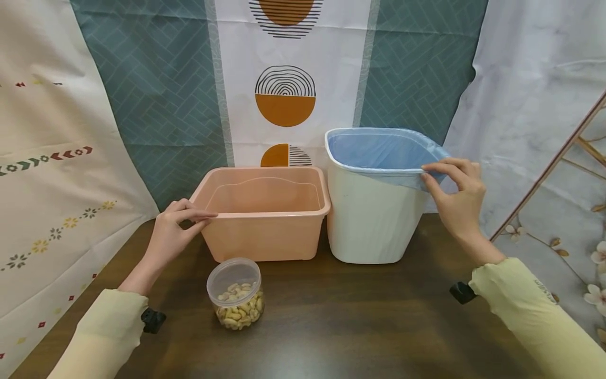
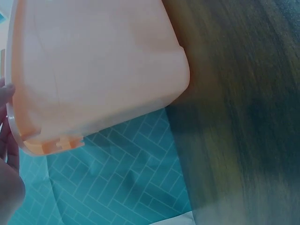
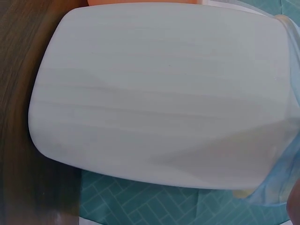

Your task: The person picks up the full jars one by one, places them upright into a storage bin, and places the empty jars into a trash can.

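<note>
My left hand (image 1: 172,226) grips the front left corner of the rim of a peach plastic bin (image 1: 265,237). In the left wrist view that bin's side wall (image 2: 103,61) fills the upper left, with my fingers (image 2: 6,93) at its rim. To the right, a tall white trash can (image 1: 369,221) is lined with a blue plastic bag (image 1: 379,150), folded over part of its rim. My right hand (image 1: 459,195) pinches the bag and rim at the front right corner. The right wrist view shows mostly the can's wall (image 3: 159,93), with the bag's overhang (image 3: 276,183) along its edge.
A clear lidded jar of nuts (image 1: 236,310) stands on the dark wooden table (image 1: 331,326), in front of the peach bin. Patterned cloth (image 1: 161,95) hangs close behind both containers, and more cloth borders the left and right sides. The peach bin stands right beside the trash can.
</note>
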`<state>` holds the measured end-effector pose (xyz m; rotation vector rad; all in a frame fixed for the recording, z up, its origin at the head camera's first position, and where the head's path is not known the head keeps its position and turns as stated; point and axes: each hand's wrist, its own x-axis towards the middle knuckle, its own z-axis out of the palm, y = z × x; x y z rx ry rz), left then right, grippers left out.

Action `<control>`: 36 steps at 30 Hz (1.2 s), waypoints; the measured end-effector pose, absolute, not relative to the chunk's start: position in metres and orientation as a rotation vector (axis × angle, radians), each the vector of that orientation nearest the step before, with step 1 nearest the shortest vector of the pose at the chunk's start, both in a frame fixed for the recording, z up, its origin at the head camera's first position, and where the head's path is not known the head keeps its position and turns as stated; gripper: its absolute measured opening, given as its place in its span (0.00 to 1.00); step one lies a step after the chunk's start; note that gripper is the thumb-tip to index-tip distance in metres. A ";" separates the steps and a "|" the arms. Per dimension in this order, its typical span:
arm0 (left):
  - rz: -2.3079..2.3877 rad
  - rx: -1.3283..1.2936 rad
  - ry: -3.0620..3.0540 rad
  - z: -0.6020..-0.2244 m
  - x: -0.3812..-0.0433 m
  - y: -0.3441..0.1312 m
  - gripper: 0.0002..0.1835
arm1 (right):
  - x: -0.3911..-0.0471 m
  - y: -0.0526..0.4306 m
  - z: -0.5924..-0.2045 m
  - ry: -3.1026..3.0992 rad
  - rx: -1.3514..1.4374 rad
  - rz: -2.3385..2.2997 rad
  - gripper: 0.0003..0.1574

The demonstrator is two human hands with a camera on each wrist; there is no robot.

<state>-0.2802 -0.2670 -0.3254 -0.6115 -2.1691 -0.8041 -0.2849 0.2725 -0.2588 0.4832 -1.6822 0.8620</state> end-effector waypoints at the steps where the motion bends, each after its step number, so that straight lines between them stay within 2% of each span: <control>1: -0.806 -0.612 -2.167 -0.326 -0.280 -0.267 0.13 | -0.285 0.273 -0.259 -1.685 0.486 0.861 0.09; 5: -0.821 -0.599 -2.169 -0.326 -0.280 -0.266 0.13 | -0.281 0.272 -0.256 -1.709 0.495 0.850 0.10; 9: -0.832 -0.588 -2.170 -0.327 -0.280 -0.266 0.12 | -0.275 0.268 -0.254 -1.737 0.487 0.833 0.15; 15: -0.823 -0.588 -2.180 -0.326 -0.280 -0.265 0.13 | -0.262 0.243 -0.250 -1.693 0.512 0.820 0.19; 23: -0.821 -0.582 -2.180 -0.325 -0.279 -0.265 0.12 | -0.255 0.197 -0.247 -1.638 0.729 0.829 0.18; 36: -0.826 -0.591 -2.180 -0.326 -0.280 -0.266 0.12 | -0.258 0.139 -0.264 -1.758 0.998 0.793 0.25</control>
